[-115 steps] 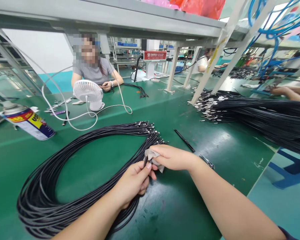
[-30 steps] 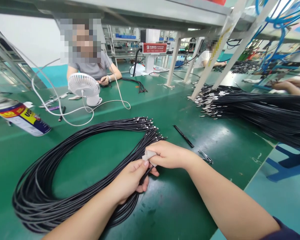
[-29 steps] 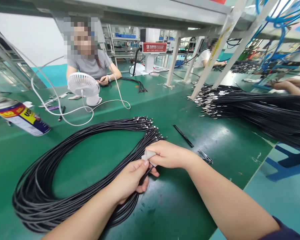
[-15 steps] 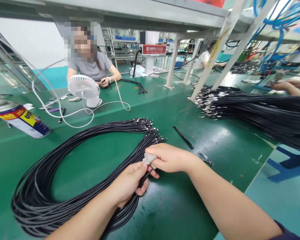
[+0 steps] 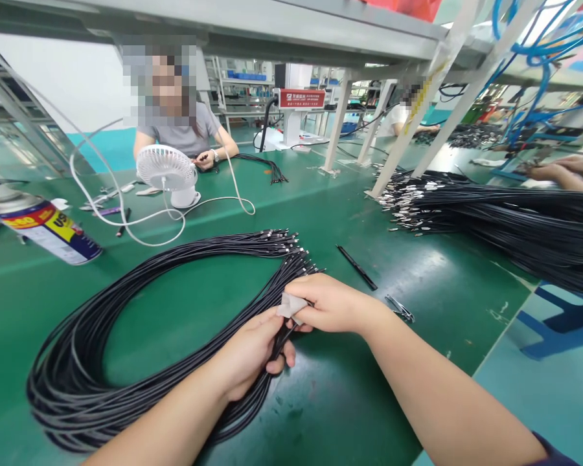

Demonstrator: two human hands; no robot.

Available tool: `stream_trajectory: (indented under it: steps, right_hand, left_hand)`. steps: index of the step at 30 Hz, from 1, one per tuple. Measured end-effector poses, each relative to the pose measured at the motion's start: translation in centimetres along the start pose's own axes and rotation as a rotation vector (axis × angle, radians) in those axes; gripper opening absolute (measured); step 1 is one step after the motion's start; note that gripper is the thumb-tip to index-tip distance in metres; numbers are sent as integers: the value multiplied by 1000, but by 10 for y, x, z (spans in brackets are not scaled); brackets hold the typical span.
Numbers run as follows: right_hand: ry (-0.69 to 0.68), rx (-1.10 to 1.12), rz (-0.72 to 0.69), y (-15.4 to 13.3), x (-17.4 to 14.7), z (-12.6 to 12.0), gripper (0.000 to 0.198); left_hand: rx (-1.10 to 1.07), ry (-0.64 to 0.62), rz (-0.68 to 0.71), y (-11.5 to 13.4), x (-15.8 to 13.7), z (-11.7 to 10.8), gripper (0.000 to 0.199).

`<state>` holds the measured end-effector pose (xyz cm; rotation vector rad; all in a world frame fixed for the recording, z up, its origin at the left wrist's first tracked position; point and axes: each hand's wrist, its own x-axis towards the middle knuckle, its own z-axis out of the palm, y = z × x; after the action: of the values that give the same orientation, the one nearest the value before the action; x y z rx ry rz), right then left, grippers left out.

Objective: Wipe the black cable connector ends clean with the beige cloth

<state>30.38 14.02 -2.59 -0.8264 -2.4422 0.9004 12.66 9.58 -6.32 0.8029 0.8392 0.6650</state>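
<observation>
Here, a crumpled pale-grey cloth [image 5: 292, 305] is pinched in my closed right hand [image 5: 320, 301] over a glossy, scuffed green tabletop [image 5: 340, 395], my curled left hand [image 5: 255, 346] gripping a slim black cable [image 5: 282, 338] beside the cloth. A thick loop of black cables [image 5: 68, 375] lies alongside; across the workshop table, a grey-shirted person [image 5: 177, 137] shows below a grey metal shelf [image 5: 272, 35].

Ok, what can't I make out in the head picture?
Head view: whatever the cloth covers, hidden by its folds and the right hand.
Head view: how many cables the left hand holds, hidden by its grip.
Head view: the rest of the large cable pile, cut off by the right edge.
Head view: small print on the red sign, too small.
</observation>
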Motion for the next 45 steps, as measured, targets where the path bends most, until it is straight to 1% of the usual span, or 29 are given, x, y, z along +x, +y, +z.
stream_trajectory:
  steps: [4,6,9,10,13,16,18,23,26,28,31,33,34,36,40,43,45]
  right_hand:
    - [43,-93,-48,3,2,2,16]
    - [50,-99,-23,3,4,3,17]
    - [37,-55,61,-1,6,3,19]
    - [27,-52,82,-2,6,3,19]
    - [2,-105,87,-5,5,3,18]
    - [-20,-143,59,-4,4,3,18]
    - [-33,-141,63,-2,4,3,19]
    - [-49,-79,82,2,6,2,19]
    - [39,-63,125,2,6,-2,19]
    - [150,-15,178,1,5,-7,17]
    - [337,153,205,3,1,-14,17]
    - [423,206,218,6,-2,-18,20]
    - [441,200,228,8,-3,-19,21]
    - [441,155,229,12,-5,-18,19]
    - [397,91,186,15,-3,-15,16]
    - [381,92,175,12,-2,-14,18]
    - [341,126,157,9,-3,-14,16]
  left_hand:
    - [-47,-4,-30,1,0,0,28]
    - [-26,42,14,1,-1,4,31]
    - [74,150,114,-2,-3,9,36]
    - [107,169,138,-3,-3,10,38]
    - [183,144,162,-5,-1,9,40]
    - [240,106,145,-6,0,7,41]
    - [265,114,141,-5,0,7,41]
    - [314,134,182,-2,-1,8,32]
    - [330,113,184,0,-2,8,31]
    - [337,98,173,0,-3,8,33]
    - [340,83,162,0,-3,7,34]
    - [334,86,158,-1,-3,6,34]
    - [332,91,159,-2,-2,5,33]
    - [339,97,170,-2,-2,5,32]
    - [364,92,198,-2,-3,6,32]
    - [376,103,208,-2,-4,7,30]
    - [381,104,216,-2,-4,6,29]
